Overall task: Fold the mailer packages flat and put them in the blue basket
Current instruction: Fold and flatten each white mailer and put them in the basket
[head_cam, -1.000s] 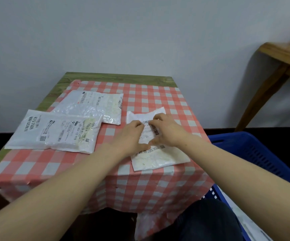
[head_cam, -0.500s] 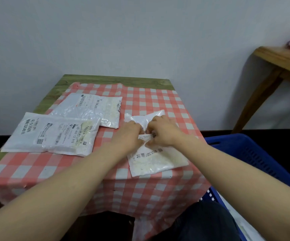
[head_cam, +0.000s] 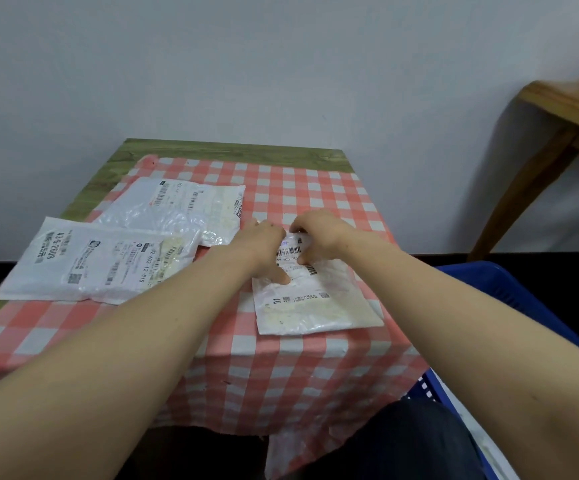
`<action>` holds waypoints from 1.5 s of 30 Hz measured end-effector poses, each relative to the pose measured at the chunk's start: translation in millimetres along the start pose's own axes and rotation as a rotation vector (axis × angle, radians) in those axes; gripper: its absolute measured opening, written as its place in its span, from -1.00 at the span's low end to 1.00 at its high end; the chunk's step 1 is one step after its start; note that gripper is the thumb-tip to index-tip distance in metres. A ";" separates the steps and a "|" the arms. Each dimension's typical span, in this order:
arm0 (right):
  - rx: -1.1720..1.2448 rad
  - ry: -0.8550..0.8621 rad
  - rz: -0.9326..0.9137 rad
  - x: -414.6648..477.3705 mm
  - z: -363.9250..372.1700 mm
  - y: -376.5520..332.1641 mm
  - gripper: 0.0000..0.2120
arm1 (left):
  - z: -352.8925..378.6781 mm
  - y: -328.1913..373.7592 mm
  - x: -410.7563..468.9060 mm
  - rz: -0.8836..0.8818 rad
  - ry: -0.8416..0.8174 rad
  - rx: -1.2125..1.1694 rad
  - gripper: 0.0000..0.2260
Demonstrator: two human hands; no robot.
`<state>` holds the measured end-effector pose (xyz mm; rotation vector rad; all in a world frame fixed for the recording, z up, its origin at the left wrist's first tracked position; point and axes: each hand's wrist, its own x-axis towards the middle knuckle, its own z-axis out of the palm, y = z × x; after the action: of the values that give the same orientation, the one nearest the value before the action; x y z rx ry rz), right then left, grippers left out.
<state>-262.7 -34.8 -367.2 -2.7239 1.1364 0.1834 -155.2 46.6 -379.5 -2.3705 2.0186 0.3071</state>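
Mailer package (head_cam: 316,299) at desk's (head_cam: 229,152) 4 o'clock: far edge now pulled over toward near half. Left hand (head_cam: 264,247), right hand (head_cam: 319,233) fingers clamped on flap. Fold half done; blue basket (head_cam: 510,306) next.

far edge of mailer (head_cam: 316,289) now doubled over toward the person, left hand (head_cam: 264,245) and right hand (head_cam: 319,233) pinching the fold

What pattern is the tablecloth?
Red-and-white checks on the tablecloth, clearest in the head view.
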 end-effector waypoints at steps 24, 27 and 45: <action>-0.008 0.089 -0.055 -33.4 19.4 -3.9 -0.70 | 14.8 4.6 -24.0 0.062 0.123 -0.121 -0.61; -0.034 0.074 -0.055 -35.9 22.6 -4.0 -0.71 | 16.7 4.8 -24.5 0.053 0.132 -0.170 -0.66; 1.101 0.585 0.333 -33.2 0.8 16.0 -0.83 | -10.4 11.2 -21.2 -0.309 0.541 -1.342 -0.86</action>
<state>-297.4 -22.7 -363.8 -1.6043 1.2596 -0.9545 -167.9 64.0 -364.7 -3.7779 1.7326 1.5558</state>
